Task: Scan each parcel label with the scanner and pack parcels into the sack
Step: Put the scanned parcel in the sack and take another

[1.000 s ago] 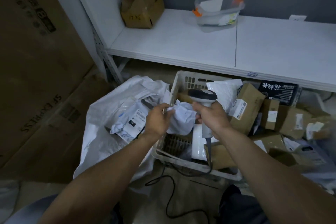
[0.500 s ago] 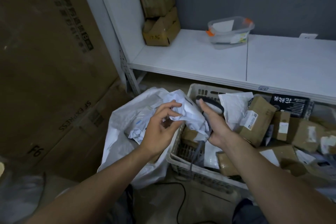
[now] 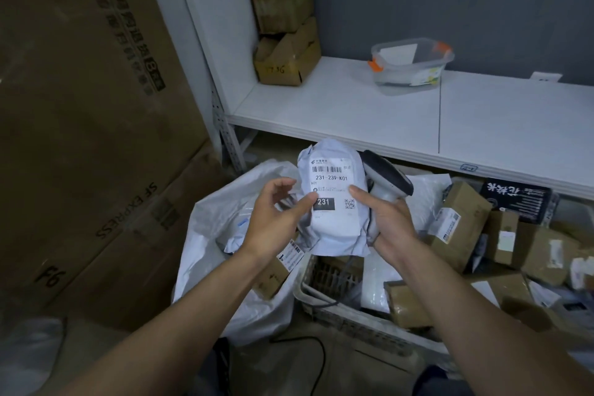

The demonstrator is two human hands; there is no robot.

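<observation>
**Label presentation before scanning.** Beneath the white shelf (image 3: 353,106), the white sack (image 3: 218,228) is seen gaping beside the left edge of the plastic basket (image 3: 347,312), in which the other parcels (image 3: 463,219) are heaped. A white mailer parcel (image 3: 337,241) is held in the air over the basket's left rim and the sack's mouth, borne by nothing but the hands, with its label (image 3: 331,190) turned to the camera. The scanner (image 3: 390,182) is gripped by its handle in the right hand (image 3: 390,225), whose thumb is pressed on the label's right edge. The scanner's head lies behind the parcel, aimed away from the barcode (image 3: 326,169). The left hand (image 3: 273,219) is half closed, and the parcel's left edge is pinched under its thumb. For a clean read, the parcel is best taken wholly into the left hand and the label drawn flat. Both thumbs are to be kept off the barcode and the scanner window brought squarely before it.
</observation>
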